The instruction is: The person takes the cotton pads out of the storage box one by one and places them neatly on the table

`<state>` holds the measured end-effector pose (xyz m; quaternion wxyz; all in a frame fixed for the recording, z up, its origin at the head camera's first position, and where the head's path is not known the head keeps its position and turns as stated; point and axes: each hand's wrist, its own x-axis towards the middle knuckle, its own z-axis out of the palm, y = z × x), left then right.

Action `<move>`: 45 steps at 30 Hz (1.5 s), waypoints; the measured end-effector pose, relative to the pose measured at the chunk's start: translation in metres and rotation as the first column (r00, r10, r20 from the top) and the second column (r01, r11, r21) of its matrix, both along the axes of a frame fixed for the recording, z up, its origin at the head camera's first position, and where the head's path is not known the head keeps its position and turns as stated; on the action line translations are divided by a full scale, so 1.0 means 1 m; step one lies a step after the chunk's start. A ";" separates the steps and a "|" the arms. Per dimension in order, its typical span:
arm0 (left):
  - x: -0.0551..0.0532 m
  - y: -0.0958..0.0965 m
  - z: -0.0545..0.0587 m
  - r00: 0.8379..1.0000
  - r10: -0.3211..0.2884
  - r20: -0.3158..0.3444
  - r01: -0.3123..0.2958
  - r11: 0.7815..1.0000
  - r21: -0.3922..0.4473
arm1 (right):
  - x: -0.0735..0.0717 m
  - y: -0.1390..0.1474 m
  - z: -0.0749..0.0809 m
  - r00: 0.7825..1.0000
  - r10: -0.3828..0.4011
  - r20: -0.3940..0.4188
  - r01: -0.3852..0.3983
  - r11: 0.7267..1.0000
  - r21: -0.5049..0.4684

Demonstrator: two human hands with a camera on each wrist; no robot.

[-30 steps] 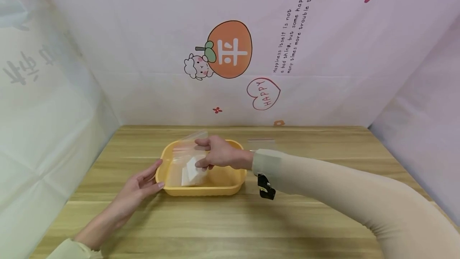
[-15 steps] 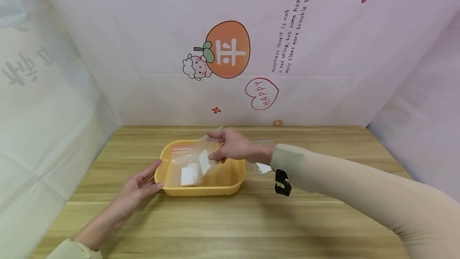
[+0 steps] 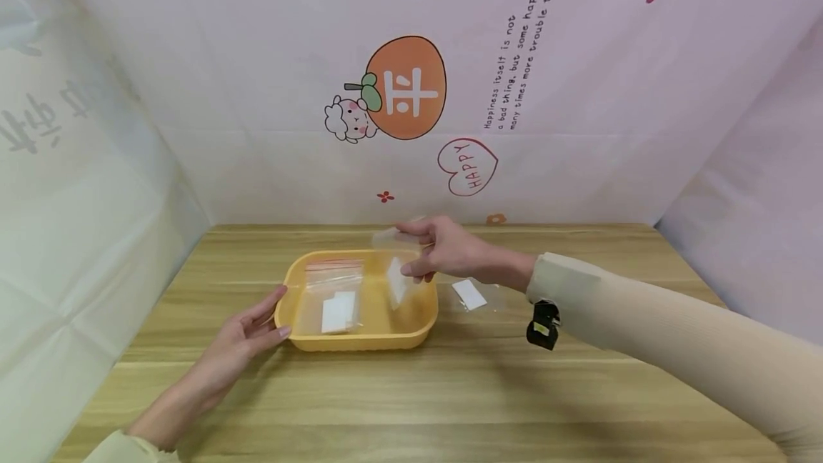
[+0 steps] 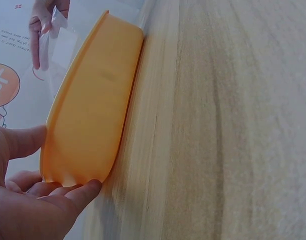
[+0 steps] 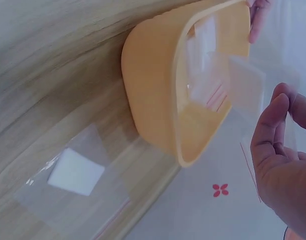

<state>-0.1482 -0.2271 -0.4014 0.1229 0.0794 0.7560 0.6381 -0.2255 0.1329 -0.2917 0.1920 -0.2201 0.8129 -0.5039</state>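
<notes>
My left hand [image 3: 241, 340] grips the left end of a yellow plastic basket [image 3: 360, 343]. In the left wrist view, the thumb lies at the rim and the fingers curl round the end wall. Above the basket's right side, my right hand [image 3: 453, 252] pinches a clear zip-lock bag [image 5: 246, 82] with a flat white piece inside. It hangs tilted from the thumb and fingers. Zip-lock bags [image 3: 337, 311] with white pieces and red seal lines lie in the basket's left part, overlapping, so their number is hard to tell.
Another zip-lock bag [image 3: 469, 294] with a white square lies on the wooden table [image 3: 411, 399] just right of the basket, partly behind the right forearm in the head view. A printed cloth [image 3: 283, 177] stands behind the table, and more cloth hangs at both sides.
My right hand has drawn the held zip-lock bag rightward, away from the bags lying at the left of the basket. My left hand has stayed on the basket's end.
</notes>
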 end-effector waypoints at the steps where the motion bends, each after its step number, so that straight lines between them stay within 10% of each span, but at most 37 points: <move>1: 0.000 0.000 0.000 1.000 -0.003 -0.001 0.003 1.000 -0.001 | 0.001 0.003 0.000 1.000 0.003 0.000 -0.003 1.000 -0.004; 23: 0.001 -0.003 0.000 1.000 0.002 -0.007 -0.002 1.000 -0.005 | 0.037 0.074 0.009 0.996 -0.065 -0.064 0.062 0.997 -0.045; 45: -0.001 -0.001 0.000 1.000 0.007 0.008 -0.007 1.000 -0.003 | 0.093 0.115 -0.057 0.996 -0.071 0.045 0.075 0.992 -0.099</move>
